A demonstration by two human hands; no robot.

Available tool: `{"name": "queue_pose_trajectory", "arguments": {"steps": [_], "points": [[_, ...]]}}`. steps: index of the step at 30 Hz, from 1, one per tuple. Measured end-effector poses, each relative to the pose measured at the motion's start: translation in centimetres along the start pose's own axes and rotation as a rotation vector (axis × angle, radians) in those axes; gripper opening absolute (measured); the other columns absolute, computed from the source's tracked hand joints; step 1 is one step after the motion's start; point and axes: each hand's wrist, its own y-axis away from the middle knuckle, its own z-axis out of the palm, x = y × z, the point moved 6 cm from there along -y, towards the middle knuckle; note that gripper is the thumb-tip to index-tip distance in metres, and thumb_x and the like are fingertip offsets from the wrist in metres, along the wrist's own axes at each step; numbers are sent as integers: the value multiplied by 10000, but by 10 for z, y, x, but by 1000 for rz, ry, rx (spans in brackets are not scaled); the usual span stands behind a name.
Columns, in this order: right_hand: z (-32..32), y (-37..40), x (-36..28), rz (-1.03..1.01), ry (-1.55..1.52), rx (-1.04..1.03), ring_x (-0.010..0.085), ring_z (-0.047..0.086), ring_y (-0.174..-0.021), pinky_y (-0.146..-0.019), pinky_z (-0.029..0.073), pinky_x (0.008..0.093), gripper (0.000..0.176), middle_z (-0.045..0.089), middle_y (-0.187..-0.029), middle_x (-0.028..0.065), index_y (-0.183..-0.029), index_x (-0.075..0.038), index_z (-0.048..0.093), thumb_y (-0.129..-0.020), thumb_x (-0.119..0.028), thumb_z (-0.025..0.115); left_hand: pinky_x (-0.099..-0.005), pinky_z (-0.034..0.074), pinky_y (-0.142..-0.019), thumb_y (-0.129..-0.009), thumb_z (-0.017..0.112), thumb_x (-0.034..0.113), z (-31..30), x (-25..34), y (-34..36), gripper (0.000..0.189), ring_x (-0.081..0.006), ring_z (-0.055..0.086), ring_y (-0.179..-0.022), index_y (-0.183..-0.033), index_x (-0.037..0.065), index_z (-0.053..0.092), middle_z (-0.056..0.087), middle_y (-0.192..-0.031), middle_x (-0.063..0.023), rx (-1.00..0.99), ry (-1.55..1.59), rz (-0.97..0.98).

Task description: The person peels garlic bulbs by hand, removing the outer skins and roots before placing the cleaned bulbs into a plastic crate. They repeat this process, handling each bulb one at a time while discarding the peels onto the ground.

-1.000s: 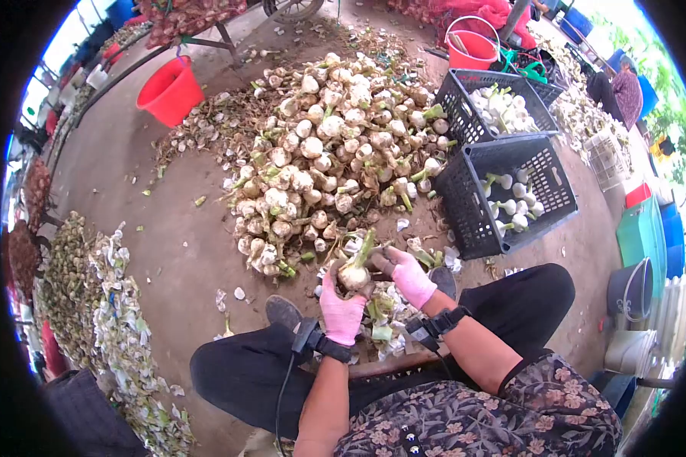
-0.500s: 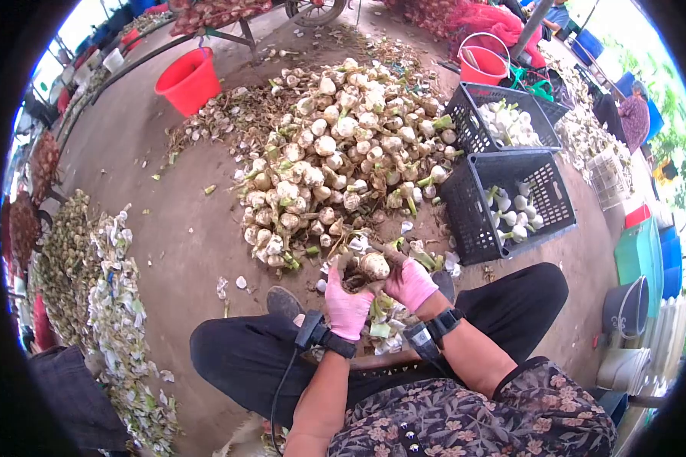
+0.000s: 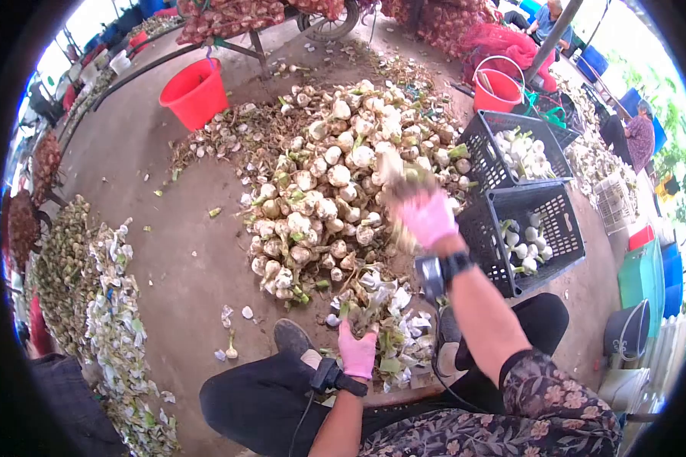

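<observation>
Garlic pile (image 3: 335, 183) covers the mid floor, with the black crate (image 3: 495, 228) touching its right edge and holding a few trimmed bulbs. Right hand (image 3: 428, 217) is stretched over the pile's right side and motion-blurred, so I cannot tell its grip. Left hand (image 3: 357, 352) is near, closed on a tuft of stems and skins (image 3: 360, 314). Judged step: fetching a bulb, and the next move calls for singling one out.

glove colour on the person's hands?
Pink on both, left hand and right hand; head view, though the right one is motion-blurred.
</observation>
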Motion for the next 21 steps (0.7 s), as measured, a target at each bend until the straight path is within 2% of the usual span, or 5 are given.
{"name": "queue_pose_trajectory", "arguments": {"steps": [1,2,7,10,21], "points": [[-18,-12,13,-36,9,317,197,603,-855,-917,476,373,230,612,-926,72,-1063,-81,545,-836,-43,558,-279,446,-860,-723,632,-30,0,1,-1,479,-182,575,-944,-1184,-32,502,595,-1058,-104,14,9,-9],[-6,-18,13,-39,13,310,197,603,-855,-917,476,373,230,612,-926,72,-1063,-81,545,-836,-43,558,-263,458,-822,-744,626,-46,1,4,-4,437,-153,576,-898,-1166,-31,513,609,-1007,-76,28,21,-12],[147,-44,-7,523,-1398,-59,206,559,-1099,-934,455,330,395,583,-1203,100,-1219,-76,536,-834,2,496,-257,460,-803,-771,645,-1,16,1,-17,393,-131,572,-886,-1143,-29,524,611,-992,-59,9,116,-51],[154,-39,-50,332,-842,-47,340,535,-1086,-933,438,364,475,584,-1138,176,-1161,-120,590,-729,41,478,-289,461,-842,-749,651,35,23,-1,-15,420,-169,583,-902,-1146,-42,538,619,-997,-91,-92,51,-179],[177,59,-101,410,-973,-531,367,609,-895,-798,483,417,289,650,-959,173,-1020,-98,637,-751,-77,532,-298,443,-874,-766,618,25,30,-7,-27,399,-177,577,-936,-1150,-52,536,611,-1056,-108,-134,-90,-168]]}}
